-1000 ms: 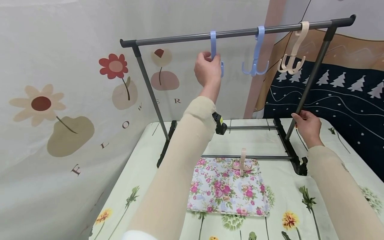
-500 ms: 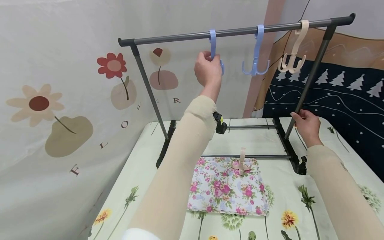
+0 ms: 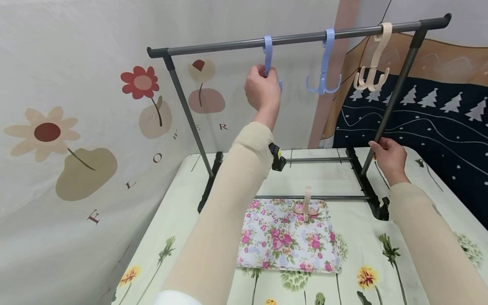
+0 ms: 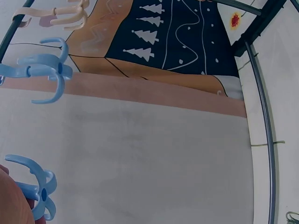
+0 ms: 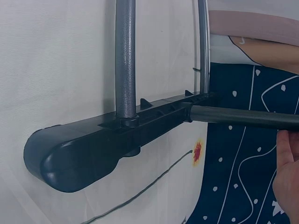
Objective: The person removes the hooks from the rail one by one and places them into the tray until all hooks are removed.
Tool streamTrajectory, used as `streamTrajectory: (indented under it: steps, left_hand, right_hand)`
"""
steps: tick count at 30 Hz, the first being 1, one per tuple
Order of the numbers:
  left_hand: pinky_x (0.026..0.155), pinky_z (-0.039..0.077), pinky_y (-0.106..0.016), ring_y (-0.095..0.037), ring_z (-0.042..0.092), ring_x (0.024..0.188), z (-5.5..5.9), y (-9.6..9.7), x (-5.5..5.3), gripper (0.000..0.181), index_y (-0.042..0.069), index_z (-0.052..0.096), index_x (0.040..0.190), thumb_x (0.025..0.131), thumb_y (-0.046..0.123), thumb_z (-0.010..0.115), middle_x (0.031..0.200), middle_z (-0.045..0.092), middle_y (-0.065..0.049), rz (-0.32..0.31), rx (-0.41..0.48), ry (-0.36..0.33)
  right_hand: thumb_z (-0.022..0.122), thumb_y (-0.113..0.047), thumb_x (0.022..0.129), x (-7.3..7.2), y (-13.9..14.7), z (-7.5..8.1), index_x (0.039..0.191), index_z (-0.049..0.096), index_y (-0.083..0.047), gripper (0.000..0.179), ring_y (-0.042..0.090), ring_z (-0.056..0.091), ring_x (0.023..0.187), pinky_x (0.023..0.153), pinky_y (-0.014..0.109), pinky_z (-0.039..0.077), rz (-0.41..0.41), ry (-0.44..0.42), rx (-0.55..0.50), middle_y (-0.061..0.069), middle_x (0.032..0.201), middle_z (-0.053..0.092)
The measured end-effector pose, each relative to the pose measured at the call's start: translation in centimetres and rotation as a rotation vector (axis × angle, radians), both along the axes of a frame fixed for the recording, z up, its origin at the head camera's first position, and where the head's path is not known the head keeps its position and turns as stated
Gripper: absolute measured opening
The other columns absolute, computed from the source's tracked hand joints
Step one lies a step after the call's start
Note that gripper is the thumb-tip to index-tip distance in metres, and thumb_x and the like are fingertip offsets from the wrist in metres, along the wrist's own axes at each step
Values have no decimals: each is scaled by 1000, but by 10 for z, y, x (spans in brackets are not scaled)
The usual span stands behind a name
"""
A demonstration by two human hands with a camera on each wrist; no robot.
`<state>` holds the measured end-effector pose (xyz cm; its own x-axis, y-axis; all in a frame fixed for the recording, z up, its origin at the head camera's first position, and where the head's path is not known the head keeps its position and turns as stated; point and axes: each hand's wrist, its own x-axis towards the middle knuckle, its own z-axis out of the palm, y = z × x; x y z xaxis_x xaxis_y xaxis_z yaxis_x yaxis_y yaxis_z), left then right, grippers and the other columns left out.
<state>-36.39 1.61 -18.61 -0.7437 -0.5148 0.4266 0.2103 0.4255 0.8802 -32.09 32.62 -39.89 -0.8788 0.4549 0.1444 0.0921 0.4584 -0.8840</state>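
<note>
Head view, left hand (image 3: 264,91): blue hook (image 3: 268,53) pinched by fingers.
Right hand (image 3: 391,159): rack post (image 3: 392,101) gripped by fingers.
Second hook (image 3: 325,63): hung right of left fingers.

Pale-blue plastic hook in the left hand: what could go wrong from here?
1. The pale-blue plastic hook, pinched by the left hand, might slide or twist on the round, dark-grey metal rail.
2. A sideways pull might rock everything, as the right hand holds only one dark-grey metal upright.
</note>
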Motion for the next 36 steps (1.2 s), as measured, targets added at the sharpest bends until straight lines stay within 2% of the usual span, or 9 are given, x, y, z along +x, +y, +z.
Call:
streamTrajectory:
  steps: [7,11,17,21,27,29,36]
  left_hand:
    - [69,47,-26,-9,62,80,-1,-6,1,14,16,74,100,94,27,66,89,70,7,-33,-29,27]
    - [66,46,-26,-9,60,77,3,-10,3,14,16,75,98,95,25,64,87,70,6,-48,-42,40]
    - [65,45,-26,-8,59,76,17,-16,6,17,16,76,95,97,25,62,86,71,6,-64,-62,30]
    - [64,45,-26,-8,58,75,28,-18,7,18,15,76,92,96,24,61,85,71,6,-51,-105,13]
    - [68,47,-25,-8,62,82,44,-21,10,19,16,77,100,97,26,60,91,72,6,-79,-119,4]
    - [69,47,-24,-8,63,83,44,-22,12,19,16,77,100,97,27,61,92,72,6,-91,-109,1]
    - [73,48,-23,-8,63,83,34,-24,18,18,15,76,100,96,27,64,91,72,5,-141,-97,14]
  right_hand:
    - [51,-48,100,-1,-1,2,135,55,-4,56,15,59,89,73,24,45,-5,-14,5,-1,113,57]
    - [51,-48,100,-1,-2,3,136,55,-4,57,17,60,91,74,24,45,-5,-18,8,1,115,58]
    - [50,-50,100,-1,-2,3,135,56,-4,58,15,59,89,73,24,45,-3,-19,14,1,113,58]
    - [51,-51,99,-2,-2,2,136,56,-5,59,11,58,87,73,23,45,-5,-23,14,0,112,58]
    - [51,-51,99,-2,-1,2,136,56,-5,58,5,56,81,73,24,45,-8,-23,9,-1,110,58]
    - [51,-49,100,-1,-1,2,135,56,-5,57,4,55,79,73,25,44,-12,-25,9,-2,110,58]
    - [51,-50,100,0,-2,2,135,56,-5,57,-1,52,76,74,24,44,-15,-34,7,-2,111,58]
